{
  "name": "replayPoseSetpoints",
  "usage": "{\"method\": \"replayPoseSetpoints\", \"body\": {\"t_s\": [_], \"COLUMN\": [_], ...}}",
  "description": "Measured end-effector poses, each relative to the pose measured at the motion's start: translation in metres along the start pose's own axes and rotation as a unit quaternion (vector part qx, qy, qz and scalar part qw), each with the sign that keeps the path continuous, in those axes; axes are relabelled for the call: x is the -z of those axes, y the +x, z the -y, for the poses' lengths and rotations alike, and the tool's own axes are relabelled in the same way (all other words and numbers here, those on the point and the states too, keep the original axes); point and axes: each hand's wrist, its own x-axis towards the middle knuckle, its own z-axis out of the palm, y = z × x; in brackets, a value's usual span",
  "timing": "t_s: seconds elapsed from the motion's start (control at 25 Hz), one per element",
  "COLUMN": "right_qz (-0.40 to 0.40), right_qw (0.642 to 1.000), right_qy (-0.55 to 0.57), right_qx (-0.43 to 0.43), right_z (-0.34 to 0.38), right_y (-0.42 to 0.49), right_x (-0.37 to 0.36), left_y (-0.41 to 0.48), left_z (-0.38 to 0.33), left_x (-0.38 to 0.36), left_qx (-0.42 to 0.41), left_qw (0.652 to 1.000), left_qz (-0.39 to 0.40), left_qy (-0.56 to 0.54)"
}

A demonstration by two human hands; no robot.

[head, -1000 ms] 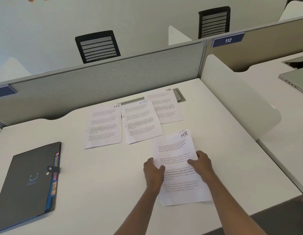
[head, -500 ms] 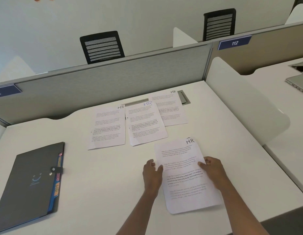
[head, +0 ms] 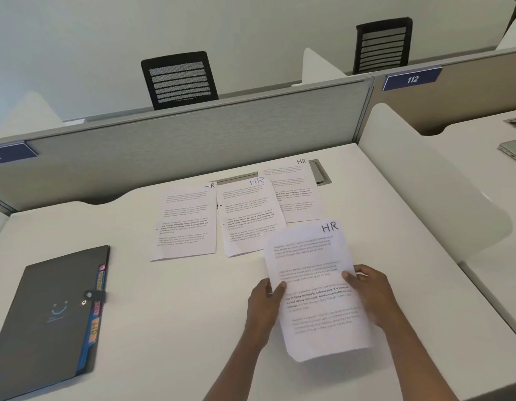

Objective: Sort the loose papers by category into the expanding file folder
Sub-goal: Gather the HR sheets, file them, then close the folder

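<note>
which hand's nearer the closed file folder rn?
Left. The left hand grips the nearest sheet by its left edge, the side facing the file folder; the right hand grips the opposite edge, farther away.

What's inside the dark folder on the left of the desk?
The expanding file folder lies closed, its strap snapped. Only coloured index tabs show along its right edge. The cover hides whether any papers are inside.
</note>
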Motion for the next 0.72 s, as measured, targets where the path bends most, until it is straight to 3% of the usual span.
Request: {"method": "replayPoseSetpoints", "body": {"t_s": [0.08,0.32,0.48,0.72], "right_qz": [0.0,-0.065,-0.126,-0.148], "right_qw": [1.0,0.994,0.951,0.899], "right_qy": [0.023,-0.075,-0.262,-0.408], "right_qx": [0.002,0.037,0.109,0.063], "right_z": [0.008,0.03,0.057,0.068], "right_y": [0.005,0.059,0.116,0.179], "right_x": [-0.018,-0.092,-0.109,-0.132], "left_y": [0.007,0.038,0.049,0.045], "left_z": [-0.002,0.008,0.025,0.029], "left_x": [0.007,0.059,0.09,0.091], "left_qx": [0.004,0.004,0.004,-0.006], "left_qw": [0.998,0.991,0.989,0.99], "left_qz": [0.009,-0.121,-0.143,-0.132], "left_qy": [-0.062,-0.065,-0.045,-0.047]}}
